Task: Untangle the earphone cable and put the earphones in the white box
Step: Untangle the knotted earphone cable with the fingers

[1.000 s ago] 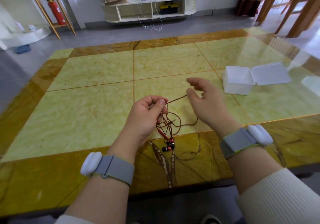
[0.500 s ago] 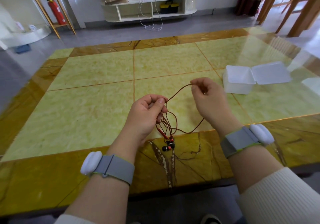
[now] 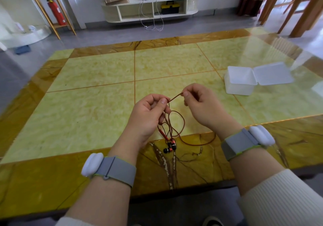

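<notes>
Untangling step in hand. Left hand (image 3: 148,115) pinches earphone cable (image 3: 176,122) bundle above table (image 3: 87,89); right hand (image 3: 201,106) pinches one strand taut. Earbuds (image 3: 170,147) dangle below. White box (image 3: 240,82) open, well apart. Next: draw strand free of loops.

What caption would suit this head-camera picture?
Both hands pinch a tangled red earphone cable above the table; open white box waits.

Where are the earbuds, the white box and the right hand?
earbuds (image 3: 169,148): head view, on the black buds hanging below the tangle.
white box (image 3: 239,84): head view, on its front wall.
right hand (image 3: 202,108): head view, on its back.
</notes>
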`<move>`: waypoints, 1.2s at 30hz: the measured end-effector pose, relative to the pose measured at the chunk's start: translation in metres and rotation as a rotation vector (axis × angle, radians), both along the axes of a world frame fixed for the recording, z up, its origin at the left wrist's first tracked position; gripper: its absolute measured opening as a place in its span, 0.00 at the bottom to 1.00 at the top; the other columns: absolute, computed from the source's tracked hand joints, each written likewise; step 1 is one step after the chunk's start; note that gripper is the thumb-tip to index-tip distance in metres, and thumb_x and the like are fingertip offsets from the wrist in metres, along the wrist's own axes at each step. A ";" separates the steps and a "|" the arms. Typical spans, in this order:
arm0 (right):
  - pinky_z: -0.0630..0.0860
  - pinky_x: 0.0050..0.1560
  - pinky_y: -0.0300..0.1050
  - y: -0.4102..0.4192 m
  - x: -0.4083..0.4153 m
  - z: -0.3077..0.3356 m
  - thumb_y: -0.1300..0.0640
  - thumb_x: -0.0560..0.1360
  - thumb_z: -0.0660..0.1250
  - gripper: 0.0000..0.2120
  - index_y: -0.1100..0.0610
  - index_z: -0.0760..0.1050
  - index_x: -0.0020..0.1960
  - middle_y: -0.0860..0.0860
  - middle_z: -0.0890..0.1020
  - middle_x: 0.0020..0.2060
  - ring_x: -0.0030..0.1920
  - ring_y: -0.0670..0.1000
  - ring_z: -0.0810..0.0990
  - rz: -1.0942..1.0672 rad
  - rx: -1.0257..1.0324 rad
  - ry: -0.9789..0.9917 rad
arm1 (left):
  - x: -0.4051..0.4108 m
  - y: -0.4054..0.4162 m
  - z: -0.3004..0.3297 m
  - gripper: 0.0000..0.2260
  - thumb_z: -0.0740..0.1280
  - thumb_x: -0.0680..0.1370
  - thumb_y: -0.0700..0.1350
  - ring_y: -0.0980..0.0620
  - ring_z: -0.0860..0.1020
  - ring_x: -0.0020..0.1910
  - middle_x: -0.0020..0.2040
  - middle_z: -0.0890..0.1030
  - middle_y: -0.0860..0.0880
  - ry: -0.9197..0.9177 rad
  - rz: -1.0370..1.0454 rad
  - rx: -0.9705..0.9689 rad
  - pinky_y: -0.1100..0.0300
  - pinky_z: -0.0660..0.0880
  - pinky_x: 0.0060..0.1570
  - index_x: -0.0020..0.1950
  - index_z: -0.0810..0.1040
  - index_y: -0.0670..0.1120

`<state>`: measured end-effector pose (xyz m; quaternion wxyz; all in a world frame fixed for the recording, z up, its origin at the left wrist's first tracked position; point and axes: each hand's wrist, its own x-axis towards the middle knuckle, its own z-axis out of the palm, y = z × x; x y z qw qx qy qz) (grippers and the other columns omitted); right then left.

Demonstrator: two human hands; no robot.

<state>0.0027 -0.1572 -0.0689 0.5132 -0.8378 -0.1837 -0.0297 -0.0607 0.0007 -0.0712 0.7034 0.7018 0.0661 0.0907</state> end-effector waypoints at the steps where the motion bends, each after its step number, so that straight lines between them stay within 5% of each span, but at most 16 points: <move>1: 0.78 0.45 0.52 0.000 -0.001 0.000 0.54 0.80 0.63 0.05 0.46 0.77 0.49 0.55 0.80 0.38 0.41 0.57 0.80 0.026 0.005 0.022 | 0.000 0.000 0.000 0.08 0.63 0.81 0.38 0.54 0.70 0.28 0.31 0.80 0.52 -0.001 -0.004 0.002 0.63 0.70 0.30 0.47 0.80 0.46; 5: 0.71 0.35 0.39 0.004 -0.005 0.002 0.53 0.79 0.65 0.07 0.53 0.81 0.50 0.44 0.75 0.31 0.31 0.42 0.71 0.156 -0.041 -0.008 | -0.001 0.000 0.001 0.08 0.63 0.81 0.39 0.54 0.69 0.27 0.31 0.79 0.51 0.006 -0.006 -0.008 0.62 0.69 0.30 0.47 0.80 0.46; 14: 0.68 0.35 0.44 -0.004 0.008 0.004 0.53 0.82 0.57 0.10 0.52 0.76 0.48 0.46 0.72 0.31 0.33 0.47 0.70 -0.251 0.130 0.066 | 0.001 0.001 0.004 0.09 0.59 0.83 0.39 0.55 0.66 0.25 0.30 0.73 0.49 0.071 0.100 -0.081 0.60 0.64 0.31 0.46 0.76 0.45; 21: 0.74 0.42 0.47 -0.017 0.015 -0.009 0.52 0.80 0.58 0.12 0.56 0.78 0.49 0.51 0.80 0.38 0.43 0.55 0.79 -0.424 -0.153 0.134 | 0.001 0.000 0.004 0.10 0.58 0.83 0.39 0.54 0.65 0.25 0.31 0.73 0.48 0.086 0.113 -0.123 0.60 0.65 0.31 0.45 0.75 0.45; 24: 0.75 0.50 0.47 -0.016 0.013 -0.012 0.52 0.79 0.59 0.12 0.53 0.79 0.55 0.53 0.82 0.51 0.52 0.56 0.79 -0.403 -0.351 0.130 | 0.001 0.001 0.005 0.10 0.58 0.83 0.39 0.54 0.65 0.24 0.31 0.74 0.48 0.084 0.123 -0.139 0.60 0.66 0.30 0.45 0.74 0.45; 27: 0.71 0.60 0.45 -0.011 0.006 -0.006 0.54 0.78 0.61 0.13 0.50 0.77 0.61 0.49 0.76 0.61 0.61 0.51 0.75 -0.271 -0.372 0.023 | 0.001 0.001 0.005 0.09 0.58 0.83 0.40 0.54 0.65 0.25 0.32 0.74 0.48 0.080 0.137 -0.147 0.59 0.66 0.31 0.45 0.74 0.45; 30: 0.76 0.58 0.43 -0.003 -0.004 0.003 0.60 0.75 0.63 0.12 0.45 0.80 0.50 0.44 0.80 0.52 0.52 0.43 0.78 0.087 -0.251 0.073 | 0.002 0.001 0.004 0.09 0.58 0.83 0.40 0.53 0.66 0.26 0.32 0.74 0.49 0.076 0.157 -0.140 0.58 0.67 0.32 0.45 0.74 0.46; 33: 0.75 0.45 0.33 -0.001 -0.012 0.005 0.59 0.73 0.68 0.12 0.44 0.80 0.50 0.42 0.80 0.51 0.42 0.40 0.79 0.345 -0.448 0.218 | 0.003 0.001 0.004 0.09 0.58 0.83 0.41 0.53 0.67 0.26 0.32 0.75 0.49 0.071 0.186 -0.147 0.59 0.68 0.32 0.46 0.74 0.46; 36: 0.72 0.52 0.35 0.001 -0.014 0.003 0.54 0.71 0.73 0.10 0.45 0.81 0.52 0.39 0.79 0.48 0.49 0.41 0.77 0.431 -0.556 0.218 | 0.003 0.003 0.006 0.09 0.57 0.84 0.41 0.53 0.68 0.26 0.32 0.75 0.49 0.054 0.239 -0.199 0.59 0.67 0.32 0.46 0.74 0.46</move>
